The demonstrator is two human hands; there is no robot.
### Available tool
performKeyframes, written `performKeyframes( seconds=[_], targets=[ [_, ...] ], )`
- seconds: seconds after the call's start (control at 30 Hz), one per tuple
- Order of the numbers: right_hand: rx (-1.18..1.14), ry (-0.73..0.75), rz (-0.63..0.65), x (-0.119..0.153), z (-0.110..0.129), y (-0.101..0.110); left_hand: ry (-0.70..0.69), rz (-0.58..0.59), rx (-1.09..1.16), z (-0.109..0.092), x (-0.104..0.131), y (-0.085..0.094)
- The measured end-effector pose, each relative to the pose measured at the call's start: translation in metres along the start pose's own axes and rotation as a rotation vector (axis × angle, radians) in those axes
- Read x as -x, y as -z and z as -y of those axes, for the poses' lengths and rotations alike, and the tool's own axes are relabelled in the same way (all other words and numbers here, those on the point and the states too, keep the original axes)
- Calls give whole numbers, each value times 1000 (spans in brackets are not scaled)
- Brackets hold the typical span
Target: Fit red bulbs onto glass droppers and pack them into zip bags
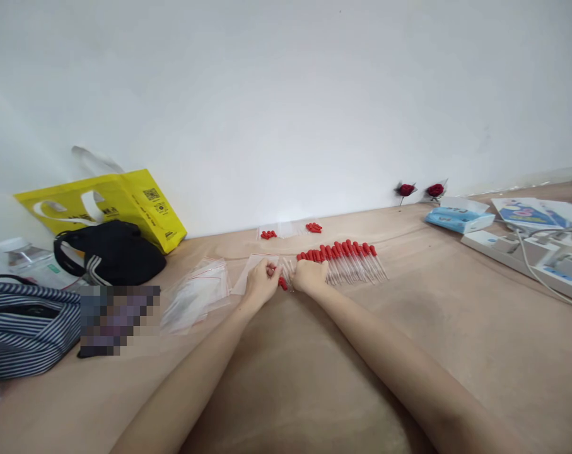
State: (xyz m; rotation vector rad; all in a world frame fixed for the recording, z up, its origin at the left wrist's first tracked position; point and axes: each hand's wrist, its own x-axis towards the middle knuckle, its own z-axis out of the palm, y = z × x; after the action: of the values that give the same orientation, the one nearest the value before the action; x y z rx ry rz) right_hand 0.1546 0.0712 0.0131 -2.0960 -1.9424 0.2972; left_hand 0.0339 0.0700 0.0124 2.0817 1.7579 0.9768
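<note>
Both hands meet over the middle of the table. My left hand (263, 281) is closed, with its fingertips at a clear plastic bag (250, 268) and small red-capped pieces (282, 284); what it grips is too small to make out. My right hand (309, 275) is curled at the left end of a long row of clear sticks with red tops (349, 258), and its fingertips are hidden. Several clear zip bags (200, 290) lie spread in a pile to the left. Behind the hands, two bags hold red pieces (268, 235).
A yellow bag (139, 208), a black cap (120, 252), a bottle (23, 258) and a striped pouch (30, 325) are at the left. To the right are two red roses (405, 190), a blue tissue pack (458, 217) and a power strip (526, 255) with cables.
</note>
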Motion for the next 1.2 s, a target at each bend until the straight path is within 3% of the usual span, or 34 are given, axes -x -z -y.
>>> performKeyframes(
  seconds=[0.13, 0.23, 0.37, 0.5, 0.73, 0.83, 1.03, 1.2],
  targets=[
    [5, 69, -7, 9, -9, 13, -12, 14, 169, 1, 24, 7],
    [7, 184, -14, 25, -34, 25, -38, 133, 406, 1, 52, 11],
    [84, 581, -72, 49, -81, 30, -137, 271, 242, 2, 81, 16],
    [127, 751, -111, 64, -112, 26, -242, 278, 111, 3, 87, 16],
    [-141, 737, -154, 67, -119, 16, -357, 296, -12, -2, 80, 9],
    [-220, 726, -203, 68, -118, 6, -359, 249, -29, -7, 81, 5],
    [-239, 704, -300, 71, -116, -6, -403, 154, 64, -7, 86, 0],
    [-256, 684, -317, 74, -114, -2, -364, 156, 68, -4, 86, 1]
  ],
)
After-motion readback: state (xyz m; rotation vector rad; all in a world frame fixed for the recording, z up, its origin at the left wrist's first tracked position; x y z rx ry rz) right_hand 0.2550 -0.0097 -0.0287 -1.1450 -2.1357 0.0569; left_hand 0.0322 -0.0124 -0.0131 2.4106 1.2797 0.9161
